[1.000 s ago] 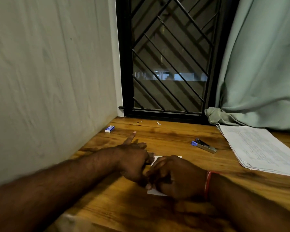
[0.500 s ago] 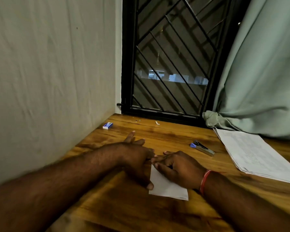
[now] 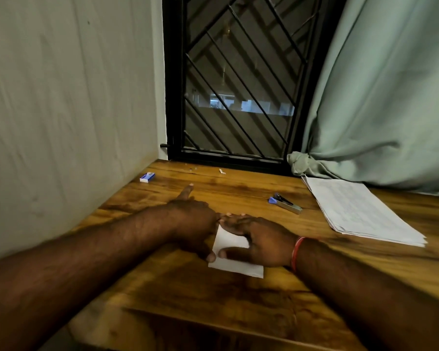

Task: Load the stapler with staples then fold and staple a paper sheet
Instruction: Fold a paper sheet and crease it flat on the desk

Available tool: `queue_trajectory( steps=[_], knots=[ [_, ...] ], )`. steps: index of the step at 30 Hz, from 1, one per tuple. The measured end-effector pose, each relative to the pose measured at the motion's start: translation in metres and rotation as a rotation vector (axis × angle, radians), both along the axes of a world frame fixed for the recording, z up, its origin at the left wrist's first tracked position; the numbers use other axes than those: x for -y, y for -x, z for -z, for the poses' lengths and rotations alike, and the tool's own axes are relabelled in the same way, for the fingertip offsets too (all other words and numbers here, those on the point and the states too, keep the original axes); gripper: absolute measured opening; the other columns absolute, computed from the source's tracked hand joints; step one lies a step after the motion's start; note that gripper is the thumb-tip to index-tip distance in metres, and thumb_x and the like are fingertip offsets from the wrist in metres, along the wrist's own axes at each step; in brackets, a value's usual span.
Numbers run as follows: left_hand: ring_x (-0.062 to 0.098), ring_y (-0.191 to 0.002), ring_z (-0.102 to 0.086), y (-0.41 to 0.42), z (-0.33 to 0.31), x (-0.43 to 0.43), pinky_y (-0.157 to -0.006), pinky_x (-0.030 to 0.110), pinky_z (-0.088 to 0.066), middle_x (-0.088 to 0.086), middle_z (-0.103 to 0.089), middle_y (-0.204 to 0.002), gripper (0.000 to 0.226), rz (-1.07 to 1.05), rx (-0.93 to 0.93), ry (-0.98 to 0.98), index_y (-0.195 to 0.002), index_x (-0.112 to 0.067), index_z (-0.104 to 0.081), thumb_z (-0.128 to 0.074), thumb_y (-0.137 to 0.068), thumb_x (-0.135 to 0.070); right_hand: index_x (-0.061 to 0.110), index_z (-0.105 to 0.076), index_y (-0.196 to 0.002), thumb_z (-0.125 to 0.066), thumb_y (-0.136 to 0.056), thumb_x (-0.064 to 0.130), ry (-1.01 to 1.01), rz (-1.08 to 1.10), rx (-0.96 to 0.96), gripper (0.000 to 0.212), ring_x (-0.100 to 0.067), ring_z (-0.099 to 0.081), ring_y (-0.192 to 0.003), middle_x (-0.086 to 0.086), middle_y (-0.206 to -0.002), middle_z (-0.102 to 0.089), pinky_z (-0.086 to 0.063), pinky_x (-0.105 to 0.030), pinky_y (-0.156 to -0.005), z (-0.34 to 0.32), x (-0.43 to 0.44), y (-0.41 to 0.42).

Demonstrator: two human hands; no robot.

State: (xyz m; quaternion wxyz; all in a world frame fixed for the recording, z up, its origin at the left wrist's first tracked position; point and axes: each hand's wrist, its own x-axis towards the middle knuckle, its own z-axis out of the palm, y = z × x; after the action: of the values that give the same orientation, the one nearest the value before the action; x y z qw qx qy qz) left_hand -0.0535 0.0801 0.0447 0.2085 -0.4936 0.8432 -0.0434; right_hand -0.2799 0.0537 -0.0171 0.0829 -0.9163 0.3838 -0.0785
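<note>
Two hands meet over one folded white paper sheet (image 3: 238, 267) that lies flat on the table (image 3: 213, 315), near its middle and close to the person. The right hand (image 3: 260, 240) lies palm down on the sheet with its fingers straight and spread, pressing the far part, while its thumb stretches leftward along the near part. The left hand (image 3: 195, 224) comes in from the left side, its thumb tip pressed down at the sheet's left edge, just beside the right thumb tip. Its index finger points straight away over the bare wood, and its other fingers are hidden behind the knuckles. Neither hand is closed around anything; both bear down on the sheet, and their fingertips touch at its far left corner. Both forearms reach in from the near edge, and one red band (image 3: 297, 252) circles the right wrist. One stapler (image 3: 285, 203), blue at one end and metal at the other, lies on the wood beyond the right hand, apart from the sheet. One small blue staple box (image 3: 147, 177) sits by the wall (image 3: 61, 97) at far left. One stack of printed papers (image 3: 360, 211) rests at right, its far corner under the pale green curtain (image 3: 378, 97). One tiny white scrap (image 3: 222, 171) lies before the barred window (image 3: 238, 84).
</note>
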Motion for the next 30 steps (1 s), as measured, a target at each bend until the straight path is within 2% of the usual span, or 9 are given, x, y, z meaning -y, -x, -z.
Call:
queue_trajectory(
  steps=[3,6,12,14,16,18,22,26,30],
  knots=[
    [0.024,-0.144,-0.050,0.003,-0.007,0.002,-0.126,0.076,-0.002,-0.001,-0.066,-0.140,0.075,-0.016,-0.021,-0.032,-0.137,-0.030,-0.065,-0.065,-0.084,-0.084,0.033,-0.026,-0.174,-0.066,-0.087,0.087,-0.062,-0.016,-0.022,0.109,0.003,-0.009,-0.166,0.017,-0.181,-0.019,-0.005,-0.030,-0.138,-0.001,-0.003,0.011],
    [0.022,-0.139,-0.051,0.010,-0.006,0.001,-0.127,0.074,-0.003,-0.001,-0.067,-0.140,0.078,-0.029,-0.038,-0.020,-0.137,-0.031,-0.065,-0.069,-0.080,-0.083,0.038,-0.021,-0.174,-0.069,-0.088,0.083,-0.060,-0.022,-0.025,0.109,0.002,-0.003,-0.167,0.018,-0.182,-0.012,0.000,-0.031,-0.137,0.002,-0.005,0.019],
    [0.020,-0.148,-0.046,0.016,0.022,-0.032,-0.128,0.042,-0.032,0.000,-0.049,-0.163,0.052,-0.018,-0.371,0.015,-0.154,-0.026,-0.052,-0.062,-0.106,-0.042,0.036,-0.007,-0.176,-0.046,-0.095,0.090,0.003,-0.014,-0.079,0.105,-0.005,0.000,-0.169,0.011,-0.184,-0.005,-0.004,-0.036,-0.138,0.003,-0.015,0.023],
    [0.018,-0.143,-0.052,0.016,0.042,-0.040,-0.124,0.037,-0.040,0.003,-0.053,-0.159,0.049,0.075,-0.481,0.049,-0.150,-0.020,-0.055,-0.054,-0.107,-0.045,0.026,-0.002,-0.177,-0.027,-0.090,0.095,0.016,-0.005,-0.153,0.113,-0.011,0.004,-0.170,0.002,-0.185,0.002,-0.003,-0.038,-0.139,0.003,-0.015,0.024],
    [0.015,-0.141,-0.052,0.014,0.054,-0.038,-0.127,0.036,-0.036,0.001,-0.055,-0.156,0.062,0.143,-0.523,0.014,-0.148,-0.019,-0.055,-0.044,-0.103,-0.060,0.019,0.003,-0.176,-0.018,-0.087,0.096,0.014,0.015,-0.229,0.120,-0.015,0.010,-0.170,-0.003,-0.184,0.011,0.001,-0.039,-0.139,0.002,-0.016,0.025],
    [0.015,-0.150,-0.044,0.012,0.059,-0.025,-0.130,0.042,-0.033,0.000,-0.048,-0.162,0.061,0.195,-0.530,-0.005,-0.154,-0.020,-0.048,-0.048,-0.105,-0.056,0.015,0.007,-0.175,-0.027,-0.094,0.093,-0.001,0.061,-0.257,0.118,-0.018,0.014,-0.169,-0.006,-0.183,0.015,0.002,-0.040,-0.139,0.002,-0.015,0.026],
    [0.019,-0.168,0.008,0.018,0.048,-0.018,-0.135,0.037,0.006,0.002,0.004,-0.181,0.079,0.135,-0.417,-0.059,-0.173,-0.015,-0.002,-0.039,-0.114,-0.050,0.014,0.012,-0.174,-0.019,-0.081,0.105,-0.021,0.137,-0.273,0.134,-0.021,0.018,-0.169,-0.009,-0.183,0.018,0.005,-0.042,-0.138,0.005,-0.014,0.024],
    [0.024,-0.168,0.008,0.035,0.050,-0.017,-0.136,0.040,0.003,0.009,0.010,-0.181,0.093,0.035,-0.367,0.005,-0.172,-0.012,0.007,-0.027,-0.108,-0.071,0.017,0.017,-0.173,-0.039,-0.080,0.105,-0.053,0.147,-0.253,0.139,-0.021,0.022,-0.168,-0.006,-0.181,0.024,0.006,-0.042,-0.138,-0.001,-0.026,0.031],
    [0.029,-0.168,0.007,0.059,0.058,-0.013,-0.137,0.046,0.002,0.016,0.009,-0.181,0.096,-0.083,-0.320,0.065,-0.172,-0.008,0.005,-0.023,-0.106,-0.073,0.017,0.017,-0.173,-0.040,-0.077,0.106,-0.056,0.168,-0.242,0.143,-0.020,0.025,-0.167,-0.006,-0.181,0.025,0.007,-0.043,-0.138,-0.002,-0.040,0.035]
  ],
)
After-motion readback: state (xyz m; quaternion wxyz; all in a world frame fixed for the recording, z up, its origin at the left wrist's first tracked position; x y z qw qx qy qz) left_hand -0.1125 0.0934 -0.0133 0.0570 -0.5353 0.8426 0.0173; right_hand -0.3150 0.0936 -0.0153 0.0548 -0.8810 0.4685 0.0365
